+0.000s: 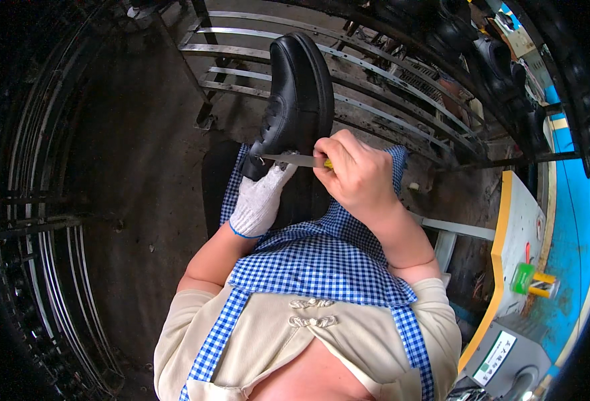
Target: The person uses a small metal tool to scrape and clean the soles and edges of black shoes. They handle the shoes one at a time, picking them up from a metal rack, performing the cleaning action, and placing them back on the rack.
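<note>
Big metal rack [375, 73] with curved bars fills the background, dark grimy floor under it. More black shoes [502, 57] sit on the upper right end of the rack, well apart from the work. At right, a blue floor strip and a grey bench with yellow edge [502, 254]; a small green-and-yellow item [532, 281] lies on it, out of reach of both hands.

Person seated, blue-check apron [321, 260] over a cream top. Black leather shoe [298, 93] held up over the lap, toe pointing away, heel end down near the knees, just in front of the rack.

Left hand [260, 197], in a white knit glove, is clenched around the shoe's heel end from below, fingers wrapped on it. Right hand [358, 174], bare, is closed in a fist around a yellow-handled tool; its thin metal blade [288, 159] lies across to the shoe's collar, tip touching or just at the opening edge. Cannot tell if it cuts or only rests.

Progress, as a judgement: shoe looks fully assembled, upper and sole joined, surface clean; work seems to be a trimming or finishing pass at the collar, mid-step. Cannot tell how much of the edge is done; the far side is hidden.

In the way: nothing between blade and shoe. Gloved fingers sit close under the blade line, apron bunched just below.
</note>
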{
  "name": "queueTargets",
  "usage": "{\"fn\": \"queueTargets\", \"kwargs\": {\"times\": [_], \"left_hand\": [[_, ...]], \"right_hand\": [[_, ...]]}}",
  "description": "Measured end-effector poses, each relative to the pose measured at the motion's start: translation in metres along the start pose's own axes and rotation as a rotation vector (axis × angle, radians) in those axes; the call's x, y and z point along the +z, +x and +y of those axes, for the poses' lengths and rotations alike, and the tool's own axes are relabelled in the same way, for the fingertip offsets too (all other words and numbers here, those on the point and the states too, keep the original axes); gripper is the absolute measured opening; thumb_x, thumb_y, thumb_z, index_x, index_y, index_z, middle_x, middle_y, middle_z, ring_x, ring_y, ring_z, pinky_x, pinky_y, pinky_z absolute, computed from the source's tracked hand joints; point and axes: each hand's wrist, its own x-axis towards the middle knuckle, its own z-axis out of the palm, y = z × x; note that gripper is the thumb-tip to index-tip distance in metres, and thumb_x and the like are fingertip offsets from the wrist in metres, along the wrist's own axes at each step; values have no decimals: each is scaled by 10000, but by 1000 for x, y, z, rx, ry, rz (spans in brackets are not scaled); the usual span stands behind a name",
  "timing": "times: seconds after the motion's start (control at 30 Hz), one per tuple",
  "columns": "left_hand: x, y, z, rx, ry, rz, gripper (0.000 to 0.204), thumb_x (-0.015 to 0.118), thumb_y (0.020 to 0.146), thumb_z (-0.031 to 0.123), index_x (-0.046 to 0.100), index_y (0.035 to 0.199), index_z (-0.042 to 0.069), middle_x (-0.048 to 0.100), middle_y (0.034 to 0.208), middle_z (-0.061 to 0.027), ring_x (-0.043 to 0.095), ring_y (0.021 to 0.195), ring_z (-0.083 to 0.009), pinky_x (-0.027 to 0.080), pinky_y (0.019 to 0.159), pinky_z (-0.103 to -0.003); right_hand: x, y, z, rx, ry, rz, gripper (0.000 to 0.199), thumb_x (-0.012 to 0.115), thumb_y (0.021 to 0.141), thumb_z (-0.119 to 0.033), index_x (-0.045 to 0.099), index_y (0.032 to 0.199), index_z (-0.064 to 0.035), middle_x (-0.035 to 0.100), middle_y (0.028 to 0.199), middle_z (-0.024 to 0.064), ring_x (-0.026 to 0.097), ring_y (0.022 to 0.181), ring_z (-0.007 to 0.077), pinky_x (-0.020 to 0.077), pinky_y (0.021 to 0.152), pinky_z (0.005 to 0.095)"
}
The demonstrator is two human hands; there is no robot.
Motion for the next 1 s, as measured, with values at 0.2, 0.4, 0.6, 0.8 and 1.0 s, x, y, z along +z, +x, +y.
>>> {"fn": "queueTargets", "kwargs": {"times": [0.2,0.4,0.6,0.8,1.0], "left_hand": [[7,-3,4,126,81,-42,287,635,927,106,608,1207,51,643,1117,-35,593,999,-110,486,872,-270],[15,0,19,-108,-107,14,296,642,922,128,607,1206,54,646,1117,-50,606,991,-128,497,862,-275],[25,4,39,-383,-303,93,338,636,918,148,583,1237,52,647,1127,-85,634,998,-169,530,853,-293],[24,4,40,-402,-313,67,330,593,942,172,575,1247,45,653,1122,-100,657,966,-182,554,833,-310],[20,10,49,-401,-406,60,351,562,956,202,557,1265,35,666,1104,-130,685,918,-232,587,790,-344]], "right_hand": [[13,0,6,32,-38,-29,280,754,687,-147,534,842,-72,530,767,69,621,593,208,502,506,317],[25,-2,19,32,81,42,222,705,704,-133,521,810,-71,539,748,69,606,541,220,499,494,317],[29,-5,30,72,228,113,180,687,682,-123,534,765,-76,544,711,67,597,537,232,486,494,334],[24,-13,24,24,281,47,162,676,666,-115,541,749,-78,543,704,71,598,538,236,479,486,348],[16,-31,15,59,532,-20,193,679,637,-32,534,763,-51,517,675,69,540,518,173,403,460,278]]}}
